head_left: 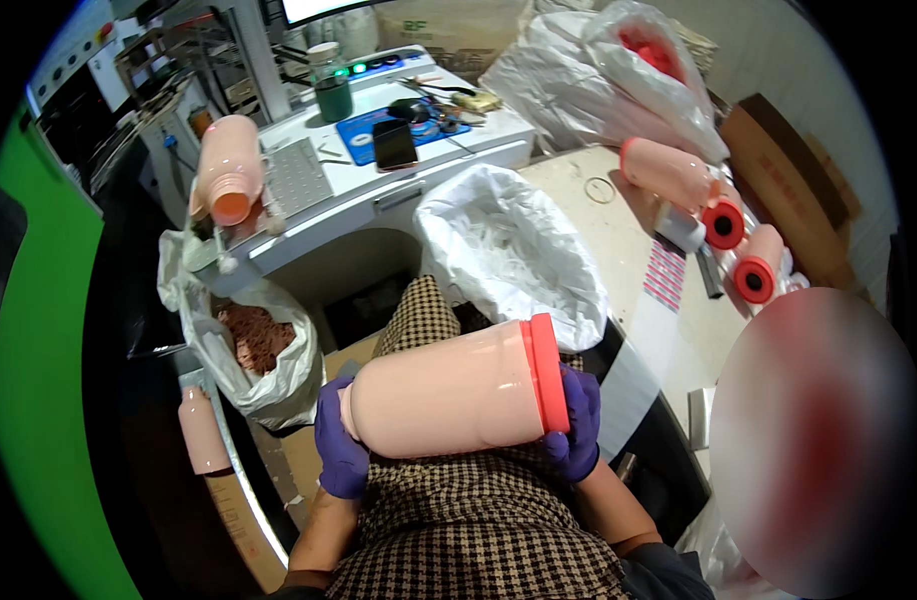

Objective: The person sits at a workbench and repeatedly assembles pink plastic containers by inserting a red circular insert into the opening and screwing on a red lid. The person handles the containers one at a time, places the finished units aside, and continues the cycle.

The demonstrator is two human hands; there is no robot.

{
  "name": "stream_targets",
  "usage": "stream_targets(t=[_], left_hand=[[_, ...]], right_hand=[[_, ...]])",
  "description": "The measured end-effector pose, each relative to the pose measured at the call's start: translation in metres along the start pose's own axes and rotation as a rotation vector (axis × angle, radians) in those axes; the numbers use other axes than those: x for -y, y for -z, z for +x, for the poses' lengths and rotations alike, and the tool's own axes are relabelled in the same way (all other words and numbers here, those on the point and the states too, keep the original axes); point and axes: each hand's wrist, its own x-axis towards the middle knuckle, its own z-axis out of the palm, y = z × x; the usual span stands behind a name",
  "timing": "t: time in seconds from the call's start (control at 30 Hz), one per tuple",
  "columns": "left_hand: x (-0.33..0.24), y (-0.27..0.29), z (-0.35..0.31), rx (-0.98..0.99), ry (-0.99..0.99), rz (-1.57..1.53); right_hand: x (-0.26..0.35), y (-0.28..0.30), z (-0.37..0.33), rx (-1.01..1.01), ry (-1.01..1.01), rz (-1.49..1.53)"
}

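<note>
A large pale pink bottle (448, 390) with a red base ring (549, 373) lies sideways across my lap, held between both hands. My left hand (340, 440), in a purple glove, is closed around the narrow neck end. At the other end my right hand (580, 425), also gloved in purple, grips the red ring; some of its fingers are hidden behind it. Just beyond the bottle stands a white plastic-lined bin (578, 300) with clear plastic pieces inside.
A white desk (323, 225) holds a pink bottle (230, 165), a phone (394, 145), a jar of green liquid (330, 85) and tools. More pink bottles (668, 172) lie on the right-hand table (568, 190). At left are a bag of brown scraps (303, 350) and another bottle (202, 432).
</note>
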Motion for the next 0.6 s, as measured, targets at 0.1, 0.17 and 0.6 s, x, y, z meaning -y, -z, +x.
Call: stream_targets(t=[0.1,0.17,0.6], left_hand=[[-0.013,-0.014,0.003,-0.017,0.068,-0.086],[-0.018,-0.016,0.006,-0.006,-0.078,-0.001],[-0.022,-0.009,0.008,0.046,-0.183,-0.343]], right_hand=[[-0.002,0.008,-0.007,-0.063,-0.020,-0.016],[-0.003,0.012,-0.012,-0.080,-0.039,-0.020],[-0.029,0.031,-0.011,-0.264,-0.476,0.231]])
